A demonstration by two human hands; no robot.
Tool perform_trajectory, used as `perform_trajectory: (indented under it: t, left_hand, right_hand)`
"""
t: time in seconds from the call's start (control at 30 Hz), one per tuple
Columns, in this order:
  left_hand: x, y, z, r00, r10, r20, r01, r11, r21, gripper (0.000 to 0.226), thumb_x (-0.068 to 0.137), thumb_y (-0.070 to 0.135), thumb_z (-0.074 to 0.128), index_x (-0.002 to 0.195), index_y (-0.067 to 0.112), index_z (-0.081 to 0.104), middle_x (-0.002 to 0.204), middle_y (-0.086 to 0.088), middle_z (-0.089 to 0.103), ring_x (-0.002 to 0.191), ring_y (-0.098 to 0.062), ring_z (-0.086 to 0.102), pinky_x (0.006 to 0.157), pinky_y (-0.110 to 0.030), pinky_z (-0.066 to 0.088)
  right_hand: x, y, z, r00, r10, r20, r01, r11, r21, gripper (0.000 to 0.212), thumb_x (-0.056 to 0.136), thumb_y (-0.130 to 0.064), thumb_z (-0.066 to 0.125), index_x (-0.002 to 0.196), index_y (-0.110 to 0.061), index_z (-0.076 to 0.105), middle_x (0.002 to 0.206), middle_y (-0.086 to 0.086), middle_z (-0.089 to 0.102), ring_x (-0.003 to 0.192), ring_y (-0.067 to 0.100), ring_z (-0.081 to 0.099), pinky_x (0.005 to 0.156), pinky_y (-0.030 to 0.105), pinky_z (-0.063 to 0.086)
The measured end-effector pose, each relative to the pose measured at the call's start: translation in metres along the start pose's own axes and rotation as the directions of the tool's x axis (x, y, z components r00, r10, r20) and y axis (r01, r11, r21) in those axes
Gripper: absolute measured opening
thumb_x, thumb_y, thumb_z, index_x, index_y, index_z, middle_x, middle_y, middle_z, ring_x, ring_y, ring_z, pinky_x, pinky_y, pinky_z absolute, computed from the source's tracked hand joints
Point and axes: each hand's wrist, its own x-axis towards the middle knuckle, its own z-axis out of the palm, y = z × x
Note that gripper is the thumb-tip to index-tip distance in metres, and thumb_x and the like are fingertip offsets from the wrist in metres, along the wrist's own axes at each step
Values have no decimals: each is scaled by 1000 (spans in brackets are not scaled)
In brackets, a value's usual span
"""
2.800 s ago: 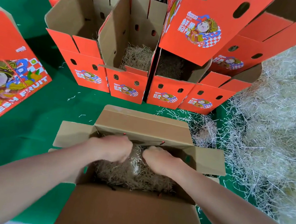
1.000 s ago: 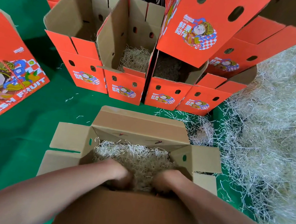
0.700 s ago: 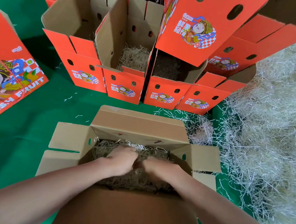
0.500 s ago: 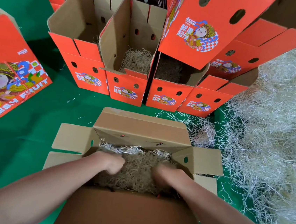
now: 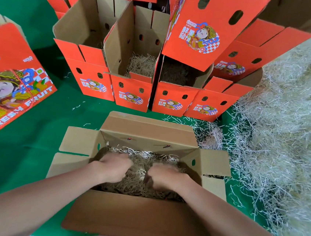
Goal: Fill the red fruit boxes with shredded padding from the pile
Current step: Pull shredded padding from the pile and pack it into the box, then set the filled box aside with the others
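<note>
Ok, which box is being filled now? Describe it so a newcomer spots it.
Find the big pale pile of shredded padding on the right of the green table cover. Just left of it, nearest the camera, sits an open cardboard box. Unlike the upright red boxes behind, its brown flaps lie spread, left hand and right hand inside.

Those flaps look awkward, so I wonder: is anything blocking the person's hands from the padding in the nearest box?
Nothing visible. The left hand and right hand are down in the shredded padding inside the open box, whose flaps are folded outward, clear of the opening.
</note>
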Motion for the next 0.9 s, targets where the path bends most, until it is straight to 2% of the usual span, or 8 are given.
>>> perform_trajectory:
  t: [0.13,0.2,0.3,0.43,0.53,0.6,0.73,0.9]
  left_hand:
    - [-11,5,-2,955,64,288,-62,998,-17,33,94,6,37,125,3,48,123,-16,52,90,-25,48,75,-36,41]
    - [-17,0,0,972,33,233,-12,996,-93,36,96,8,39,131,6,47,128,-13,53,97,-24,51,86,-37,44]
    - [-29,-4,-8,990,-29,-142,-19,945,-326,27,95,26,50,117,20,62,122,5,60,110,-12,54,92,-26,41]
    - [-52,6,-24,917,-38,-397,-131,912,-388,19,90,28,54,82,22,69,81,21,62,80,1,54,76,-19,37]
    - [-66,16,-31,923,6,-384,-170,903,-394,17,89,27,56,83,21,71,82,19,64,80,0,58,77,-20,43]
    - [-76,17,-33,918,-6,-397,-159,910,-382,18,90,26,55,86,19,71,89,14,68,82,1,59,79,-21,45]
    - [-102,-6,-38,866,-195,-461,-20,907,-421,16,92,32,54,89,26,69,89,17,64,74,9,54,61,-4,40]
    - [-135,-48,-40,702,-496,-511,91,774,-626,12,90,25,58,81,31,65,97,10,67,88,-6,60,82,-21,45]
  right_hand:
    - [-7,0,10,970,39,241,-26,998,-59,31,95,-19,45,119,-2,57,122,14,57,96,27,56,87,35,47]
    - [-19,2,2,995,39,91,-38,999,-17,27,93,-6,42,115,0,57,115,17,58,80,25,53,68,32,46]
    - [-50,5,-15,945,-9,-328,63,986,156,23,92,-15,44,103,-15,65,107,5,64,94,23,58,81,36,51]
    - [-78,21,-26,375,31,-927,94,993,72,11,78,-6,65,87,-9,62,88,7,62,80,25,58,71,38,53]
    - [-76,43,-32,585,165,-794,-95,986,135,48,83,-14,64,127,-15,44,123,8,49,113,29,47,95,43,42]
    - [-71,53,-34,719,292,-630,-215,956,198,46,92,-23,53,135,-23,35,123,7,49,105,26,54,87,39,48]
    - [-62,48,-34,698,342,-630,-236,939,249,26,97,-28,43,119,-22,55,89,4,59,77,22,60,70,33,53]
    - [-38,14,-36,685,315,-657,-86,930,356,30,98,-23,43,123,-17,56,94,6,65,83,22,64,70,29,52]
